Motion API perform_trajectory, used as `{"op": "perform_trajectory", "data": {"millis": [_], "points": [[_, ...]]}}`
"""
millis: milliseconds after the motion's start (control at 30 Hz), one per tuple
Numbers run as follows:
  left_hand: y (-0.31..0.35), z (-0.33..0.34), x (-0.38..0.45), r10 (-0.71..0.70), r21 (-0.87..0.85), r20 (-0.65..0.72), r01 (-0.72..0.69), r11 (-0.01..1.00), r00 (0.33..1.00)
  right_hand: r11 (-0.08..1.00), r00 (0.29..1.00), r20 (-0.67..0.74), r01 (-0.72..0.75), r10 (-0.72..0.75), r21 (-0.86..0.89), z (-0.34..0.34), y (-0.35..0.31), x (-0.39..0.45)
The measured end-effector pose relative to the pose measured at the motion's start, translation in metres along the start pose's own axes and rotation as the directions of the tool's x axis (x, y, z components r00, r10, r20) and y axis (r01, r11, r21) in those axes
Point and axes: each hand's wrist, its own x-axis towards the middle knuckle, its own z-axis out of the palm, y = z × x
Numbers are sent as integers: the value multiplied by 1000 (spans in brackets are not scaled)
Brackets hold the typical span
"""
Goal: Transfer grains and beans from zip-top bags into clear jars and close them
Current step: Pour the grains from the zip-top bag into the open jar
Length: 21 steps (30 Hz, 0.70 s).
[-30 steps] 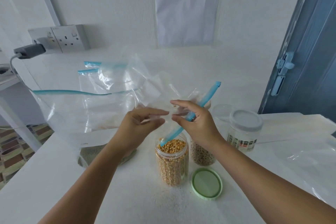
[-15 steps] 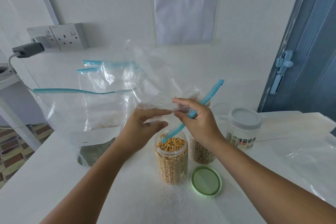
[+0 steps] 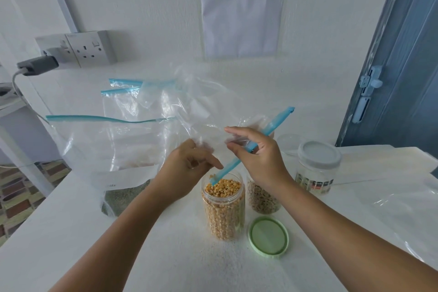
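Head view: both hands, left (image 3: 189, 168) and right (image 3: 258, 156), pinch an empty clear zip-top bag with a blue seal strip (image 3: 251, 147) above an open clear jar full of yellow corn kernels (image 3: 224, 206) on the white counter (image 3: 71, 232). Its round green lid (image 3: 268, 236) lies beside it. A second open jar of pale beans (image 3: 263, 199) stands behind, a grey-lidded jar (image 3: 317, 168) to its right.

My left hand (image 3: 189, 168) and right hand (image 3: 256, 156) hold an emptied bag (image 3: 213, 111) above the full jar (image 3: 224, 206) | loose lid (image 3: 268, 236) on the bench (image 3: 71, 232) right of it | second jar (image 3: 263, 199) behind | capped jar (image 3: 316, 168) far right | filled bags (image 3: 113, 149) left.
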Motion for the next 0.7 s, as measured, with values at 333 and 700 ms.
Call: {"op": "perform_trajectory", "data": {"millis": [333,700], "points": [[-4,9,6,70,-2,-12,-70,998,997,1000,1000,-4,-13,13,-19,-1,7,-3],[1,5,2,17,-8,-43,-18,1000,999,999,999,-12,-36,36,8,-3,7,-2]]}}
